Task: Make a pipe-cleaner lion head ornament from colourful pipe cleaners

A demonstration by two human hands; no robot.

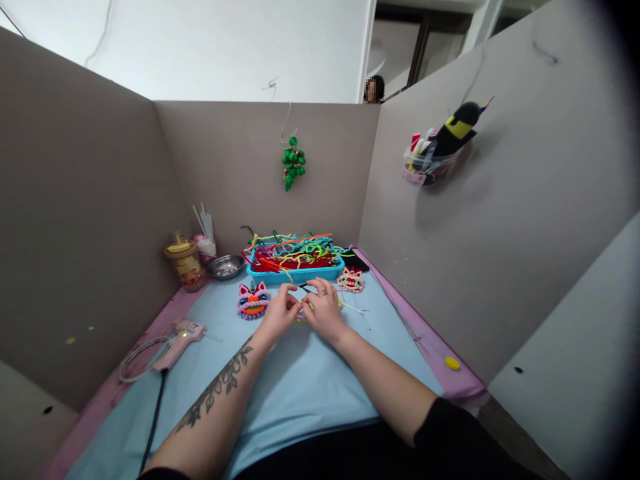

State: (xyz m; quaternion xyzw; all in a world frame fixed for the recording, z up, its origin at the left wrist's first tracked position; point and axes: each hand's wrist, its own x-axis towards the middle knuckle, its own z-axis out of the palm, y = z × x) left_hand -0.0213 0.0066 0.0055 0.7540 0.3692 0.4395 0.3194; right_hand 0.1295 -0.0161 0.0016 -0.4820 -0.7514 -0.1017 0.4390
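Note:
My left hand (pixel 281 308) and my right hand (pixel 324 310) meet over the middle of the table, thumbs and fingers pinched together. Between them is a small pale craft piece with yellow and pink in it (pixel 301 316), mostly hidden by the fingers; it looks like chenille stem. A purple, pink and orange animal-head figure (pixel 253 301) lies just left of my left hand. Beyond my right hand sits a cream and red animal-head figure (pixel 351 280). Black-handled scissors or a similar tool (pixel 306 289) show in part behind the fingers.
A blue tray (pixel 300 275) heaped with coloured chenille stems (pixel 295 253) stands at the back. Left are a metal bowl (pixel 227 267), a jar (pixel 186 267) and a pink glue gun (pixel 183 341) with its cord. A yellow disc (pixel 452 363) lies right. Grey partitions (pixel 270 167) enclose the table.

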